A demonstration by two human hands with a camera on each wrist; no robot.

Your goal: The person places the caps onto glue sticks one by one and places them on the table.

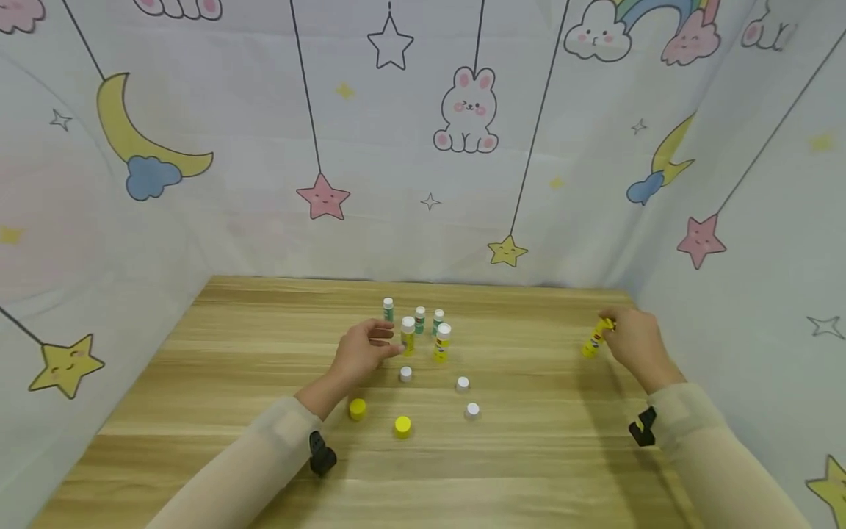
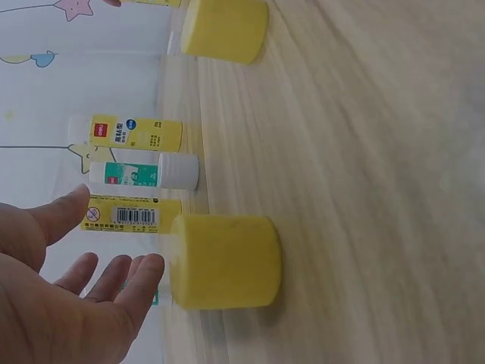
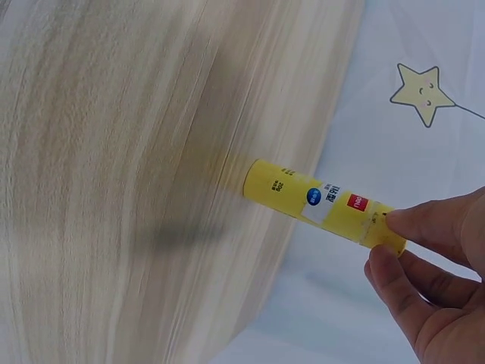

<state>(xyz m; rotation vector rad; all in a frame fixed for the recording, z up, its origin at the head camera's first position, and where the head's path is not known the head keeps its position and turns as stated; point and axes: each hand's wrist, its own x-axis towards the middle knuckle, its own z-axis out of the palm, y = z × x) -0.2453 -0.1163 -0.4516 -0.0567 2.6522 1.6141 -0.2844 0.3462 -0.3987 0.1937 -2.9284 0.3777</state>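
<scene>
My right hand (image 1: 637,345) pinches a yellow glue stick (image 3: 322,205) by one end, between thumb and fingertips. That stick is tilted, and its lower end hangs over the right part of the table. At the middle, my left hand (image 1: 362,349) has its fingers spread and apart, beside a yellow glue stick with a white top (image 1: 407,339). The left wrist view shows the thumb and fingers around the near side of the barcoded yellow stick (image 2: 132,216), without a grip on it. Another yellow glue stick (image 1: 442,345) stands upright just right of it.
Behind stand green-and-white glue sticks (image 1: 419,321), upright. In front lie two yellow caps (image 1: 358,410) and white caps (image 1: 463,384), scattered on the wooden table (image 1: 264,316). A cloth printed with stars and rabbits (image 1: 423,242) hangs close behind the table and at its sides.
</scene>
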